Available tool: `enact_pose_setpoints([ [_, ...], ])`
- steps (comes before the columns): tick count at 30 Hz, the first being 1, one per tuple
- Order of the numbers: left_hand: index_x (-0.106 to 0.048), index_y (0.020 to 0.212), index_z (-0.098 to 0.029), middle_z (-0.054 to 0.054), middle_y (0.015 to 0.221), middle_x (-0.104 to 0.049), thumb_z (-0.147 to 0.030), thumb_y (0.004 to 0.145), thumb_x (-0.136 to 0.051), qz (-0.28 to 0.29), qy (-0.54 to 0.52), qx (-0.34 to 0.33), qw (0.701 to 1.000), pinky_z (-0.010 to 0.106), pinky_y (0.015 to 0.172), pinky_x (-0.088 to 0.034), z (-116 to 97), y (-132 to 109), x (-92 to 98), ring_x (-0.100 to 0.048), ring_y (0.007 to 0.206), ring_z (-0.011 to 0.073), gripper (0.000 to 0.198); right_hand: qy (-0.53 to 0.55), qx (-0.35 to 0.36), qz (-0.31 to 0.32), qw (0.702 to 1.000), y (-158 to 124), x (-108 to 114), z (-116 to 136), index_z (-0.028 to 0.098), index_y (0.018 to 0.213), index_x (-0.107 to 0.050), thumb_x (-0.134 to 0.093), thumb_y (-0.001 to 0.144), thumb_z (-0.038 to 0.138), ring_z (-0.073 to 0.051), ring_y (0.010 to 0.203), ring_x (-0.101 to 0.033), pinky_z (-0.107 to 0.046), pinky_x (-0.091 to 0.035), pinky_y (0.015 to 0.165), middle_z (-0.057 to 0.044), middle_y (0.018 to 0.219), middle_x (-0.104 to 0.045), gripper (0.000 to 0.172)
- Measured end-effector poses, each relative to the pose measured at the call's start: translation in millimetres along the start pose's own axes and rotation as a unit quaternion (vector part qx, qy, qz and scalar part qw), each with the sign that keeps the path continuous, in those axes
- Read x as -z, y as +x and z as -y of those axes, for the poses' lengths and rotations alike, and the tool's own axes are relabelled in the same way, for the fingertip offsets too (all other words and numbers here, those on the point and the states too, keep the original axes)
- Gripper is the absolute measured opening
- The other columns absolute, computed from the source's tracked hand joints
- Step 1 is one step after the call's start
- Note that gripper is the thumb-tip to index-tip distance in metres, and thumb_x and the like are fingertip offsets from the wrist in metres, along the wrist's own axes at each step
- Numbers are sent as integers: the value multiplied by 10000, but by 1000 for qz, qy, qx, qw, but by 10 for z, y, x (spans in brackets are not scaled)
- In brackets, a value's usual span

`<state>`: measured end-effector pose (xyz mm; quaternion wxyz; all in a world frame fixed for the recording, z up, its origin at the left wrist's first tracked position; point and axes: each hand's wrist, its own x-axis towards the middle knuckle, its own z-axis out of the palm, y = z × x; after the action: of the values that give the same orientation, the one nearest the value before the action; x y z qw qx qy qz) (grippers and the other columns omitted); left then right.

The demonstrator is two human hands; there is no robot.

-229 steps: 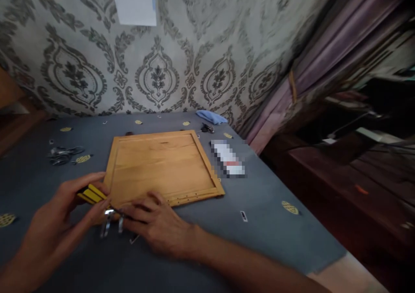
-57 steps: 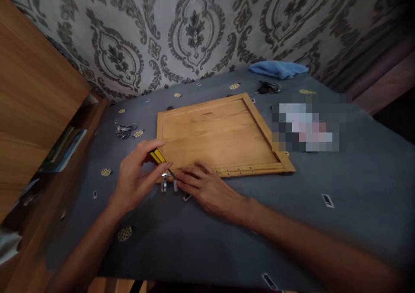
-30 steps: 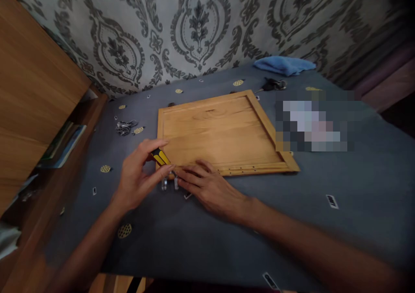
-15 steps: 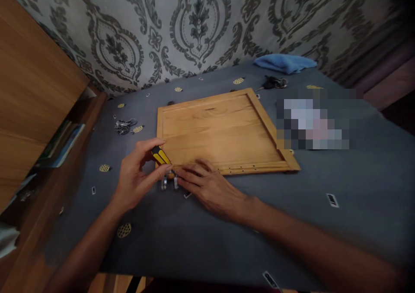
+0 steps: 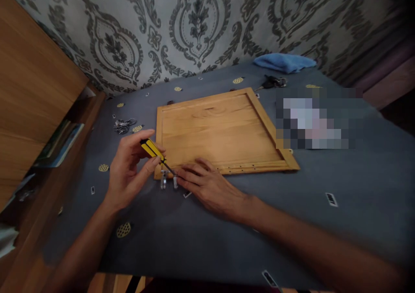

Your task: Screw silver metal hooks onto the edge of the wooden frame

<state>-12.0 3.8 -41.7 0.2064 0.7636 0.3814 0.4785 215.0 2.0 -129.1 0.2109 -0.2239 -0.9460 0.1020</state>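
My left hand [image 5: 128, 169] is closed around the yellow and black handle of a screwdriver [image 5: 153, 151], held between thumb and fingers. The slim shaft slants down to the right, its tip close to the fingertips of my right hand. A metal hinge [image 5: 164, 179] sits at the near left edge of a framed wooden panel [image 5: 207, 133], with its arms jutting past the edge. My right hand [image 5: 207, 185] lies over that near edge, fingers stretched out against the wood beside the hinge. Its thumb and the screwdriver's exact contact point are hidden.
The panel lies flat on a grey patterned cloth [image 5: 292, 223]. Small metal parts [image 5: 123, 126] lie to its left. Behind are a dark object like keys [image 5: 274, 82] and a blue cloth [image 5: 285, 62]. A blurred patch [image 5: 311, 120] covers something right. A wooden cabinet [image 5: 39, 68] borders the left.
My left hand has shifted left and slightly up with the screwdriver, so more of the shaft and hinge shows. My right hand stays in nearly the same place.
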Motion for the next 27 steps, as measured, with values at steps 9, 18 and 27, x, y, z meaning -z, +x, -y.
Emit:
enact_pose_setpoints([
  [9,-555,1385,-322,37,1112,-676,-129,915,-699,19,32,3,999,302,829,-650,59,-38,-14,-740,969,178,528,5,-6,17,1000,11,28,4,156,1411,-577,-571,975,89,-281,1378,-490,-584,-357,1159,-111,1438,-637,442],
  [18,-538,1393,-310,42,1098,-672,-134,925,-695,36,47,-16,998,300,818,-646,78,-42,-9,-740,955,176,524,-3,-7,19,1000,14,33,11,156,1410,-582,-554,984,92,-286,1378,-499,-586,-371,1157,-110,1452,-628,431],
  [27,-591,1349,-310,26,1174,-682,-207,881,-788,-4,92,-80,993,238,762,-625,102,-53,-48,-684,917,139,517,-12,0,11,1000,10,17,1,156,1396,-592,-537,992,90,-284,1379,-506,-578,-362,1162,-100,1437,-643,413],
])
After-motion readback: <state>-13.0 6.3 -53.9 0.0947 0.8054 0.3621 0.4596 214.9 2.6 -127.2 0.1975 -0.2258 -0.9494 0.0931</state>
